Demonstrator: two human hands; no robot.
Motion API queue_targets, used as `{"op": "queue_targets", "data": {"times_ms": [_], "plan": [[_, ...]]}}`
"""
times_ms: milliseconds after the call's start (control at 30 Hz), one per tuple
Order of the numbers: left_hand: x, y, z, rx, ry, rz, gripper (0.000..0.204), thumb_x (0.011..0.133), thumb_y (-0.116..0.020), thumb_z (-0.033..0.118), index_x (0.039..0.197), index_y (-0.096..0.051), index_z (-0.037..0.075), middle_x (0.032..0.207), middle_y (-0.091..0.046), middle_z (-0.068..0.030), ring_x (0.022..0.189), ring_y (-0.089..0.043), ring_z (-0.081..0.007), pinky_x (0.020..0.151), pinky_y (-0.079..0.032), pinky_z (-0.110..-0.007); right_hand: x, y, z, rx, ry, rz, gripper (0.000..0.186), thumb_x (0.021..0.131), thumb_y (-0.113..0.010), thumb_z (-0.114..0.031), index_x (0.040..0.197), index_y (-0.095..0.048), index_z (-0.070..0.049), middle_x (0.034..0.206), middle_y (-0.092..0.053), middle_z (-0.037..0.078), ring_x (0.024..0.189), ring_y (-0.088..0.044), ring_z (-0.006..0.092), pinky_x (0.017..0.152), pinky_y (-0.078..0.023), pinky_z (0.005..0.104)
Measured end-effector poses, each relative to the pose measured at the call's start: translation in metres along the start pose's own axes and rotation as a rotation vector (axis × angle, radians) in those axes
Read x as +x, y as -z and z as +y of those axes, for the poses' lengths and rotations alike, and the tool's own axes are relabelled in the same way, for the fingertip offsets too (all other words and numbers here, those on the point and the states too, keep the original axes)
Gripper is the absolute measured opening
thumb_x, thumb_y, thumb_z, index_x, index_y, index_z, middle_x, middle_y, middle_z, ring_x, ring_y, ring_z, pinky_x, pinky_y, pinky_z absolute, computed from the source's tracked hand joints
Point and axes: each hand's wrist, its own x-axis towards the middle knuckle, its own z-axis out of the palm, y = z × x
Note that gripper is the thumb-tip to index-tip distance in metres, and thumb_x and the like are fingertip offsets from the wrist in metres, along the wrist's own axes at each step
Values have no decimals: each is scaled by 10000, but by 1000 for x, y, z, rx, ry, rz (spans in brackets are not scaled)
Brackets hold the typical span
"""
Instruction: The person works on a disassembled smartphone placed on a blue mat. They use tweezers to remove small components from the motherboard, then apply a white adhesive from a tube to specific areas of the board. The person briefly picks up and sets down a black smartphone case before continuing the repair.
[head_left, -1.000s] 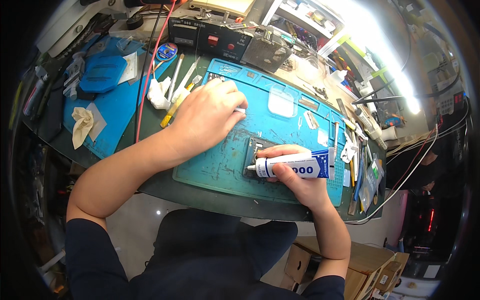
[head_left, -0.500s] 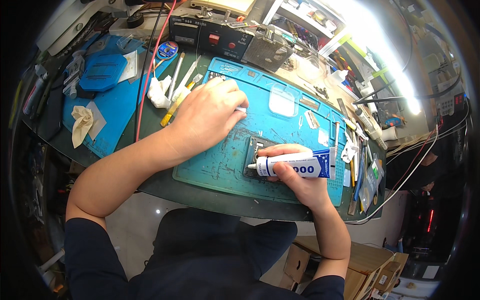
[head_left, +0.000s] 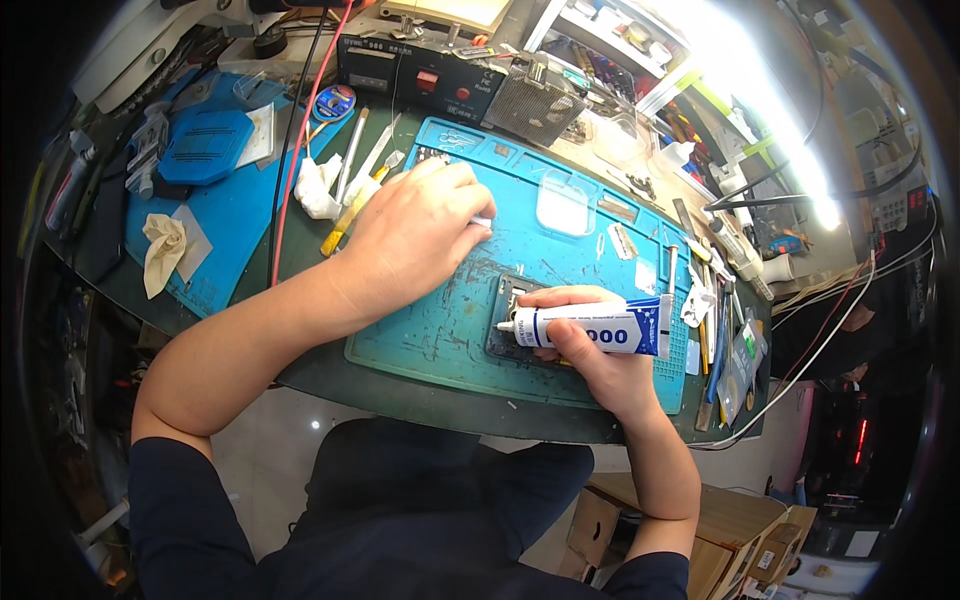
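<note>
A white and blue glue tube [head_left: 600,328] is gripped in my right hand [head_left: 590,370], lying level with its thin bare nozzle pointing left. Beneath it, on the blue work mat [head_left: 430,335], is an opened phone [head_left: 507,290] with its inner parts exposed; my hand and the tube cover much of it. My left hand [head_left: 425,225] is closed over the mat's upper left, pinching a small white piece [head_left: 483,221] at the fingertips. Most of that piece is hidden by the fingers.
A clear plastic box [head_left: 565,203] sits on the mat behind my hands. At the back stands a black device [head_left: 420,78] with red controls. Brushes and tweezers lie left, near a solder spool [head_left: 334,101] and a red cable [head_left: 292,180]. Several tools line the right edge.
Hardly anything differs. The glue tube and my right hand have shifted very slightly above the phone, while my left hand keeps its place and pinch.
</note>
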Motion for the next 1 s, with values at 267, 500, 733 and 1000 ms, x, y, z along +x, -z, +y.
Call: {"op": "queue_targets", "data": {"times_ms": [267, 500, 733, 1000], "plan": [[0, 0, 0, 1, 5, 1, 120, 860, -755, 124, 950, -710, 59, 942, -673, -81, 959, -647, -297, 808, -519, -417, 1, 0, -1, -3, -23, 6, 252, 1015, -698, -148, 1232, -697, -20, 1169, -733, 71, 914, -677, 94, 779, -576, 235], [0, 0, 0, 12, 11, -9, 105, 864, -748, 130, 936, -705, 68, 941, -667, -80, 966, -646, -297, 820, -520, -423, 1, -2, -3, 0, -40, 31, 255, 1020, -692, -156, 1236, -696, -21, 1142, -729, 60, 911, -672, 93, 784, -568, 235], [0, 0, 1, 8, 21, -15, 88, 869, -736, 145, 911, -696, 79, 945, -659, -75, 978, -637, -298, 850, -520, -429, 2, 0, -3, -43, -45, 27, 278, 1022, -696, -191, 1244, -700, -23, 1088, -724, 47, 875, -658, 80, 772, -551, 224], [-1, 0, 1, 0, 28, -8, 86, 869, -737, 140, 909, -695, 77, 947, -655, -77, 975, -634, -298, 849, -516, -426, 3, -3, -5, -77, -49, 61, 298, 1017, -707, -222, 1251, -709, -37, 1052, -725, 34, 857, -661, 74, 754, -544, 214]]}}
